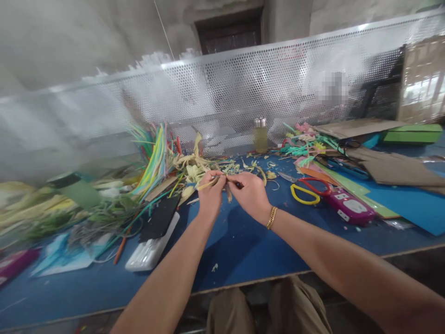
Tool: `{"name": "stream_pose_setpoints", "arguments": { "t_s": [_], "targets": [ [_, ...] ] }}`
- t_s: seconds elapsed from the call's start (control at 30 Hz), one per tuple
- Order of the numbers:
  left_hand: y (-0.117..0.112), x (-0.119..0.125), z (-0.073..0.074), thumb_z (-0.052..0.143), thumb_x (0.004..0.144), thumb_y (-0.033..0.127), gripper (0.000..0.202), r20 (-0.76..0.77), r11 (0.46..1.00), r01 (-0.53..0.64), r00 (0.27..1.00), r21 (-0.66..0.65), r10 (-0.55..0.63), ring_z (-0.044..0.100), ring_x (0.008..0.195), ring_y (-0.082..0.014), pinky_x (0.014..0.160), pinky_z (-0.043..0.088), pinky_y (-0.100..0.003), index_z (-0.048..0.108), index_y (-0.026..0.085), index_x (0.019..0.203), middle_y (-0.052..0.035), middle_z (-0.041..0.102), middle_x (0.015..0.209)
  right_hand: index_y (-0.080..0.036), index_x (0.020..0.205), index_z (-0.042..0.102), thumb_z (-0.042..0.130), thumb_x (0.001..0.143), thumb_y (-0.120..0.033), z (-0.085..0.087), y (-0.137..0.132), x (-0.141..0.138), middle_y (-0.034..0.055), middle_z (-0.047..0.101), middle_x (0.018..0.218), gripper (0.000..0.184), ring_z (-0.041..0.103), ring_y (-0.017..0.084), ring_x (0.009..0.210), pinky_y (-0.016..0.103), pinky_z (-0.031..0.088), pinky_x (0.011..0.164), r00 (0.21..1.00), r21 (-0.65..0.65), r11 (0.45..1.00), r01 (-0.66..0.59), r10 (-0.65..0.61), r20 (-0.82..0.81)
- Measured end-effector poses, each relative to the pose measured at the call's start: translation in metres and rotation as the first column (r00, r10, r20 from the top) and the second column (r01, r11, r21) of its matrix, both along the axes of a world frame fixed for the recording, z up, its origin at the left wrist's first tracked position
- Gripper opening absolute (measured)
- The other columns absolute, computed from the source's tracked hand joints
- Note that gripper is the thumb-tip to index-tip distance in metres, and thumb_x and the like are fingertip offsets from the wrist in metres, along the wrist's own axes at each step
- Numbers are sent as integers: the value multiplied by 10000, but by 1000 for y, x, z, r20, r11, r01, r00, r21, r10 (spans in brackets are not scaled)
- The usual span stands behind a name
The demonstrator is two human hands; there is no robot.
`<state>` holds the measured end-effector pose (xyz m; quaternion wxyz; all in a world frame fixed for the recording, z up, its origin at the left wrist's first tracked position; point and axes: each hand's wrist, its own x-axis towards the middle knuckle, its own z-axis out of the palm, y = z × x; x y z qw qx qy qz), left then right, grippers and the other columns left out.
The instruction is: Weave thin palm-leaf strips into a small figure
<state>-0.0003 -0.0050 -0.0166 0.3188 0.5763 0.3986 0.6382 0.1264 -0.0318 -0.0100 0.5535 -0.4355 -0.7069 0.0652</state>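
Both my hands meet over the blue table (243, 246), just in front of a heap of pale yellow strips (194, 169). My left hand (211, 192) is closed, pinching a pale yellow strip (210, 182) between thumb and fingers. My right hand (251, 192), with a gold bracelet on its wrist, is closed too and pinches the other end of the same strip. A short tail of the strip hangs down between the two hands.
Scissors with one yellow and one red handle (306, 188) lie right of my hands, beside a magenta device (349, 207). A bundle of coloured strips (153, 160) and a black and white case (153, 236) lie left. A small jar (260, 134) stands before a perforated metal screen (278, 88).
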Motion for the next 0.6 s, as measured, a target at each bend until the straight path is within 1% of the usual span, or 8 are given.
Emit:
{"name": "stream_pose_setpoints", "arguments": {
  "t_s": [0.1,0.2,0.27,0.33,0.43,0.6],
  "targets": [
    [-1,2,1,660,752,311,151,-8,1000,23,1000,-2,-23,584,661,-125,633,478,-244,624,197,844,10,613,732,-224,823,760,591,824,-201,-3,7,3,24,682,744,170,586,143,730,253,446,700,994,-29,1000,4,-7,-113],
    [-3,2,4,671,752,320,158,-36,999,52,998,11,-52,607,692,-142,650,495,-263,631,207,855,-4,638,756,-232,821,761,622,803,-219,-7,16,6,14,691,756,140,592,131,700,251,458,675,969,-90,995,-40,17,-248],
    [-4,1,6,680,747,313,159,-81,998,41,996,40,-38,615,712,-152,669,500,-274,640,212,862,-14,653,779,-224,821,760,634,794,-222,-10,20,7,17,693,770,129,596,129,698,250,462,665,951,-107,991,-82,45,-306],
    [-3,-1,7,682,744,300,157,-129,997,12,992,70,-2,620,720,-153,686,498,-275,653,216,873,-15,663,790,-221,826,759,635,791,-213,-11,22,7,23,691,787,129,600,128,709,247,462,661,943,-105,989,-108,68,-326],
    [-1,-2,7,673,744,298,179,-152,997,11,988,75,1,631,737,-158,699,502,-279,666,215,901,-15,672,802,-233,843,758,620,802,-203,-8,18,7,19,681,789,147,596,128,725,243,455,665,960,-89,992,-91,64,-272],
    [-1,1,6,660,742,315,216,-109,999,39,993,26,-36,624,720,-161,685,514,-293,664,195,922,-25,670,793,-241,823,763,566,848,-201,0,7,7,19,639,727,202,569,135,727,243,429,676,997,-30,999,21,-23,-73]
  ]
}}
